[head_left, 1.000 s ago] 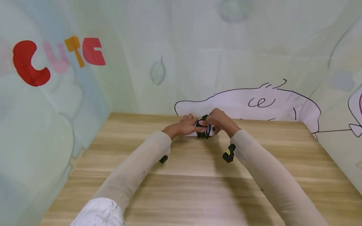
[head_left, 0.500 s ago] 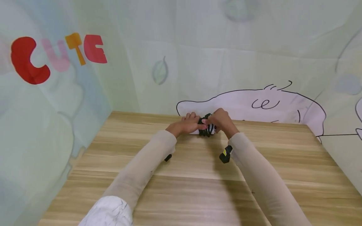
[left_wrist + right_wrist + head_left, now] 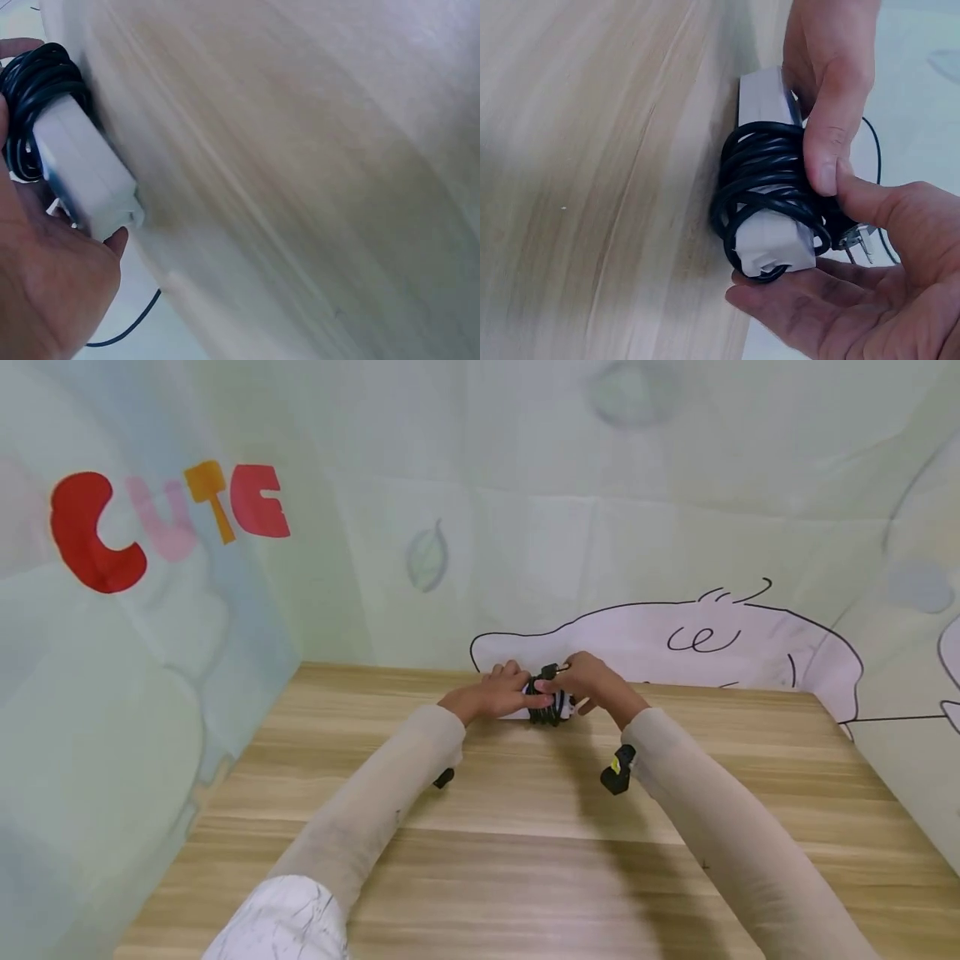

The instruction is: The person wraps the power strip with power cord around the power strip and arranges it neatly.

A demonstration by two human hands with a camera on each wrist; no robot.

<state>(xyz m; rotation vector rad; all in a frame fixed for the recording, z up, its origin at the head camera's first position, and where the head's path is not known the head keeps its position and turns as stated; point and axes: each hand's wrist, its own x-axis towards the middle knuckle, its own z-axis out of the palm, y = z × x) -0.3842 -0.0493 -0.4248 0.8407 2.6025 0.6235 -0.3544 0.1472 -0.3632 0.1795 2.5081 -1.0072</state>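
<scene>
A white power strip (image 3: 769, 244) lies at the table's back edge, several turns of its black cord (image 3: 769, 176) wound around it. My left hand (image 3: 491, 694) grips the strip by its left part, thumb laid across the cord coils. At the strip's right end, my right hand (image 3: 598, 686) pinches the black plug (image 3: 838, 225), whose metal prongs show in the right wrist view. Its other fingers extend beneath that end. In the left wrist view, the left palm (image 3: 52, 292) wraps behind the white strip (image 3: 86, 161).
The wood-grain table (image 3: 480, 877) ends at a fabric backdrop (image 3: 525, 543) with printed drawings. Black wrist devices, such as the right one (image 3: 618, 769), hang beneath both sleeves. A thin black line (image 3: 135, 326) curves across the backdrop in the left wrist view.
My right hand has drawn slightly to the right and opened its lower fingers a little, so the plug shows more plainly. The left hand stays on the power strip.
</scene>
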